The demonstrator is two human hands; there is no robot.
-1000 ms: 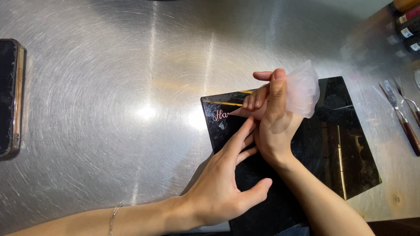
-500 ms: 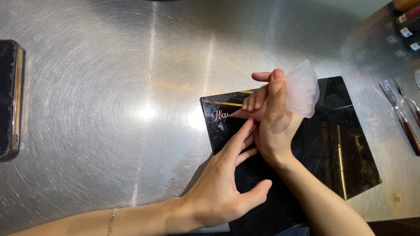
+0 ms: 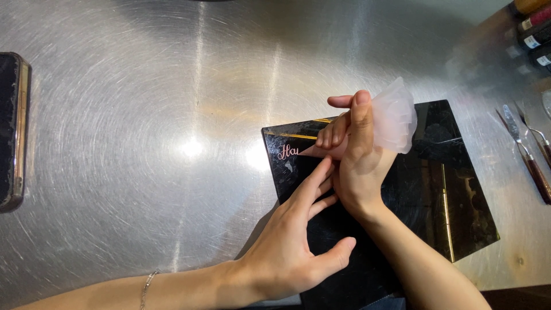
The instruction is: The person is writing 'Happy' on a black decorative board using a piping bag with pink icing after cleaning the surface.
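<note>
Here my right hand (image 3: 359, 166) grips the piping bag (image 3: 390, 117), its long axis slanting down-left so the tip touches the black board (image 3: 459, 189) just right of the pink lettering (image 3: 287, 151), while my left hand (image 3: 293, 247) lies open and flat, steadying the board's near-left part

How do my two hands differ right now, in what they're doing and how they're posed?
The right hand is curled around a translucent piping bag, its tip on the black board; the left hand holds nothing. The left hand lies flat with fingers spread on the board, fingertips against the right hand; the right hand is raised on its edge. Only the left wrist wears a bracelet. Both are bare and rest over the same board.
</note>
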